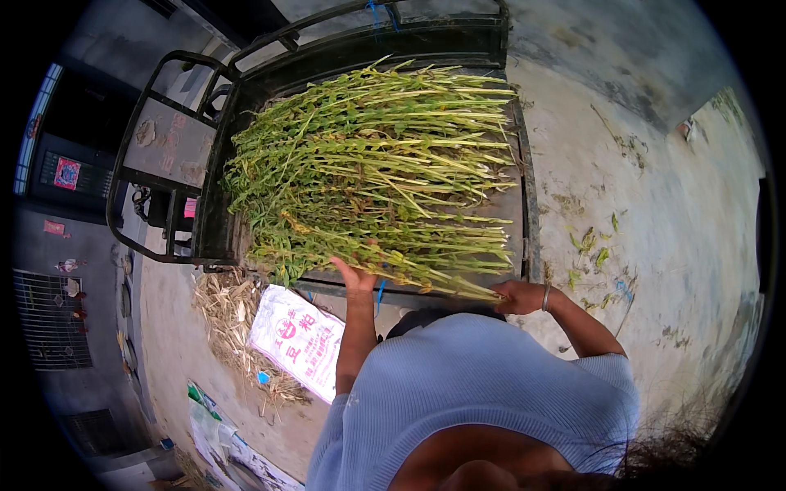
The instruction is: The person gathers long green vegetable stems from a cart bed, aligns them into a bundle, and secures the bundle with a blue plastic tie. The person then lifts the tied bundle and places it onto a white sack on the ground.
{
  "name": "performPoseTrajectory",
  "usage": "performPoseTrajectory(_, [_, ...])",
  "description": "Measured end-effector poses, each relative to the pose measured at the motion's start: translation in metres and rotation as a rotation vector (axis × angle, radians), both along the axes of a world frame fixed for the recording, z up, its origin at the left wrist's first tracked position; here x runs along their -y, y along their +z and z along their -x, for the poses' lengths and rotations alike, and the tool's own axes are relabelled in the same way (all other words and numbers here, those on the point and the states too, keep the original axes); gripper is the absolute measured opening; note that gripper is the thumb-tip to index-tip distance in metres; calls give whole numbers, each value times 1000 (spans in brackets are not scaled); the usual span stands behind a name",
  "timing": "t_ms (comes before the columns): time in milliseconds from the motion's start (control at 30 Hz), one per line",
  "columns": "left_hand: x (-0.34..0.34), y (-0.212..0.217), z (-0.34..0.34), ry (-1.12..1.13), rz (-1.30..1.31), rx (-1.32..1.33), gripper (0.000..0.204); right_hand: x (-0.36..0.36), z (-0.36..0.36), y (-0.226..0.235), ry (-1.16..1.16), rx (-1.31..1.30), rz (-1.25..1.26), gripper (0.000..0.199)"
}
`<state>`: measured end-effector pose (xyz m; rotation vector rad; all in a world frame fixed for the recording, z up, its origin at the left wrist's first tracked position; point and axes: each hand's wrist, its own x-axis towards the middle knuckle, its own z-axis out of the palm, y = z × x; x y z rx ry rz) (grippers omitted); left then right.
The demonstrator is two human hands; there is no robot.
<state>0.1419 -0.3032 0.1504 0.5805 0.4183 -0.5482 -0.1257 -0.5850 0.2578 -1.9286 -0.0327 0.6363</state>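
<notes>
Stretching past the left hand, stalks end at the right hand

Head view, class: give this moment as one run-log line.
left hand: at near green stalks, grip unclear; right hand: closed on their bare ends; more stalks: spread across cart bed; white sack: beside it
</notes>
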Motion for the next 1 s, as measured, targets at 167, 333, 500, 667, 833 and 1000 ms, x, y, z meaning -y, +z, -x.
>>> performPoseTrajectory(167, [-14,-33,12,-64,164,6,59,14,2,-15,71,84,482,33])
performPoseTrajectory(333, [-8,-37,-14,-112,-80,-34,48,31,-20,-113,-91,194,683,30])
performPoseTrajectory(500, [-16,-23,-34,-202,-427,-230,77,49,-67,-178,-172,212,682,24])
performPoseTrajectory(667, [-55,-67,-17,-365,-666,-184,56,57,-90,-218,-36,-42,635,29])
performPoseTrajectory(833, [-106,-95,42,-363,-702,-409,33,65,-94,-231,51,-100,676,45])
performPoseTrajectory(1000, [-169,-110,81,-240,-732,-485,24,66,-101,-186,-53,-162,654,74])
